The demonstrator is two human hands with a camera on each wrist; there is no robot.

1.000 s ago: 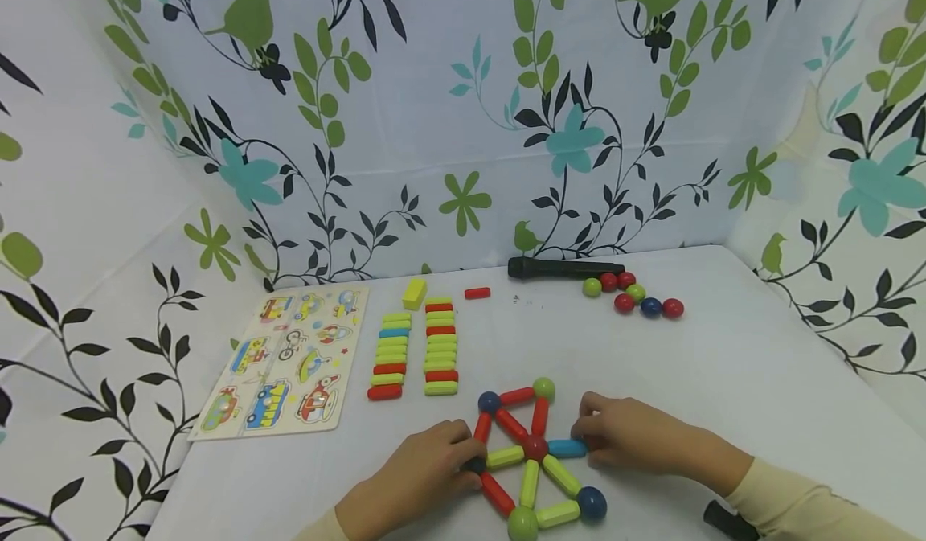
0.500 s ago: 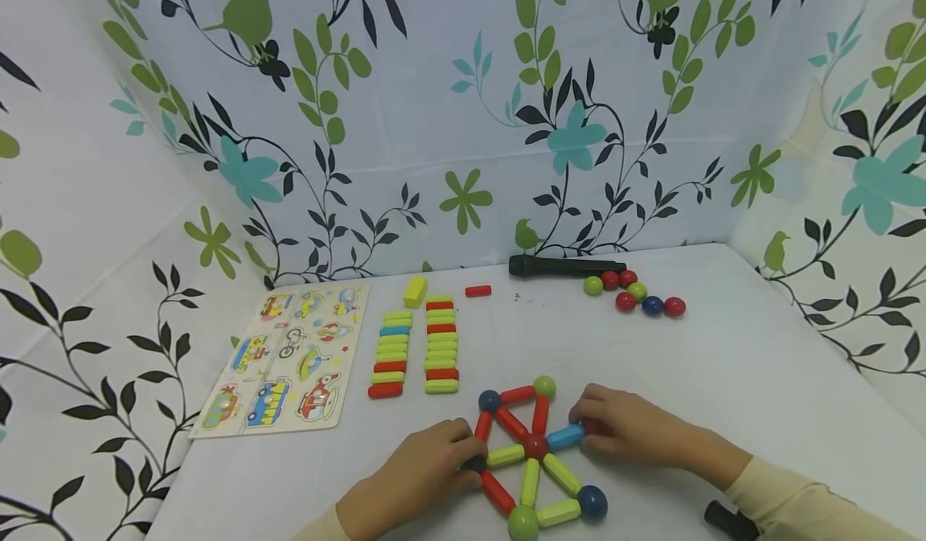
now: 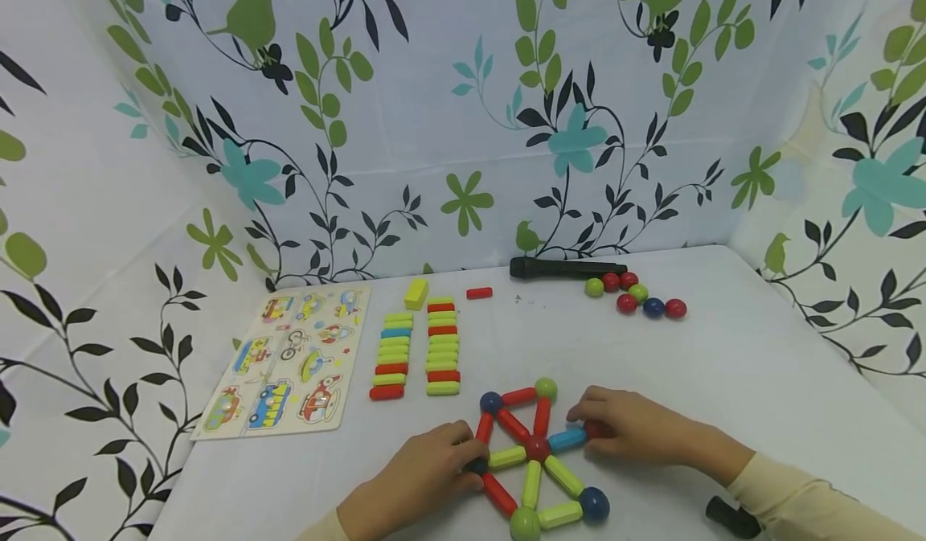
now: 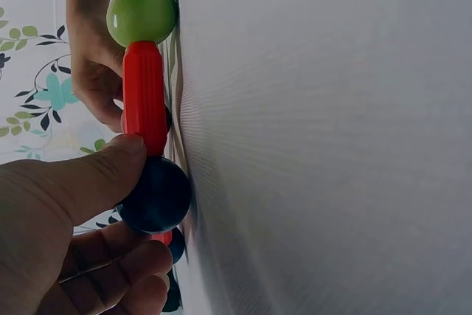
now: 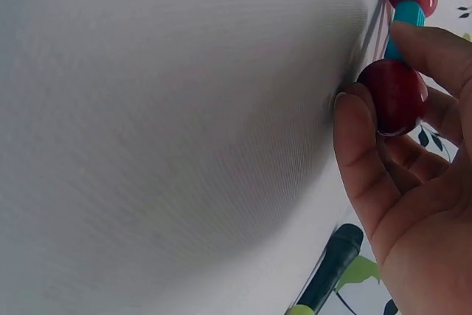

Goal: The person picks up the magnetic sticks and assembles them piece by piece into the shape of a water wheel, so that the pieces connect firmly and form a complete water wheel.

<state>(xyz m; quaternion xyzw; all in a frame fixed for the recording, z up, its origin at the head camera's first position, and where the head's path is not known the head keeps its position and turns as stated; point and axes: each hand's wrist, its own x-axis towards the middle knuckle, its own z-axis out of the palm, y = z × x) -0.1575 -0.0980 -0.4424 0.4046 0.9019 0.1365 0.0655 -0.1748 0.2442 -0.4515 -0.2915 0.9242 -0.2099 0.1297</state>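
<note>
A flat figure of coloured sticks and balls (image 3: 535, 452) lies on the white table (image 3: 723, 364) in front of me. My left hand (image 3: 473, 465) pinches the dark blue ball (image 4: 156, 195) at the figure's left corner, thumb on top. A red stick (image 4: 144, 97) runs from that ball to a green ball (image 4: 141, 14). My right hand (image 3: 589, 428) pinches a red ball (image 5: 393, 96) against the outer end of the blue stick (image 3: 567, 439). That stick joins the red centre ball (image 3: 536, 448).
A vehicle puzzle board (image 3: 289, 360) lies at the left, with two rows of spare sticks (image 3: 415, 348) beside it. A yellow block (image 3: 415, 293), a loose red stick (image 3: 478, 293), a black marker (image 3: 564, 268) and several loose balls (image 3: 637, 296) lie farther back. Another black object (image 3: 731, 517) lies under my right forearm.
My right hand shifted slightly up and left, and the blue stick's outer end swung up from level to a tilt, with the red ball now at its tip. The left hand stayed put.
</note>
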